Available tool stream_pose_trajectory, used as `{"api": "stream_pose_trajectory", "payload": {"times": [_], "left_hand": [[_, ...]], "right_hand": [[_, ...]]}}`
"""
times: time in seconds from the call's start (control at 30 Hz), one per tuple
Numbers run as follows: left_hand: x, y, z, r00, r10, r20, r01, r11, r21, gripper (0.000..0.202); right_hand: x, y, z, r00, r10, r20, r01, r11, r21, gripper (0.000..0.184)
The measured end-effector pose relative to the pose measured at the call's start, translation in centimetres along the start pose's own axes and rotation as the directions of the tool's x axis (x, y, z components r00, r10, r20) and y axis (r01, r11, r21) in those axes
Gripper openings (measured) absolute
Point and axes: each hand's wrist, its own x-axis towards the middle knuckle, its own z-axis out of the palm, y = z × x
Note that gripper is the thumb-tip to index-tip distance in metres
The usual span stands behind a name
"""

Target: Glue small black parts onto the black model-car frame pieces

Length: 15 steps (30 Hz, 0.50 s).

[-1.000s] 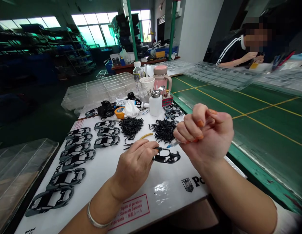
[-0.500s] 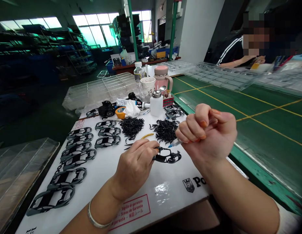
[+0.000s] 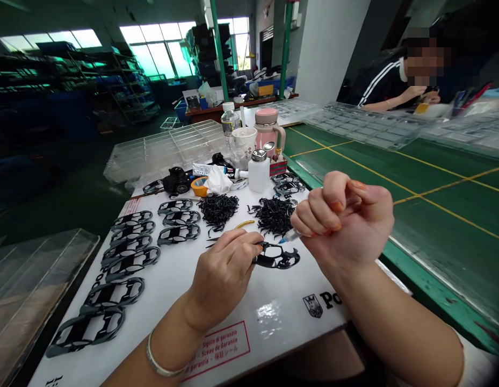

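Observation:
My left hand (image 3: 223, 274) grips a thin dark tool, probably fine tweezers (image 3: 212, 245), with its fingertips at the edge of a black car-shaped moulded frame (image 3: 276, 257). A curved gold-coloured tool (image 3: 244, 224) shows just beyond that hand. My right hand (image 3: 346, 226) is closed around a small syringe (image 3: 290, 235) whose blue tip sits just above the same frame. Two heaps of thin black strips (image 3: 219, 210) lie behind my hands. Several matching frames (image 3: 132, 263) stand in rows on the white board (image 3: 269, 317).
A white dispensing bottle (image 3: 258, 171), pink flask (image 3: 267, 129), tape roll (image 3: 199, 186) and clear plastic trays (image 3: 164, 150) stand beyond the board. To the right lies a green work table (image 3: 434, 215). A co-worker (image 3: 394, 88) sits across it.
My hands and the syringe have barely moved. The view has shifted slightly, and the co-worker has leaned a little.

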Motion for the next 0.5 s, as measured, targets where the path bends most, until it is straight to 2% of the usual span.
{"api": "stream_pose_trajectory", "payload": {"times": [0.23,0.5], "left_hand": [[-0.06,0.01,-0.07,1.000,-0.006,0.000,0.006,1.000,0.002,0.028],[0.07,-0.13,0.04,1.000,-0.018,0.006,0.018,1.000,-0.004,0.028]], "right_hand": [[0.08,0.03,0.03,1.000,-0.011,0.003,0.012,0.999,-0.030,0.036],[0.07,0.11,0.19,0.999,-0.015,0.037,0.013,0.999,0.035,0.034]]}}
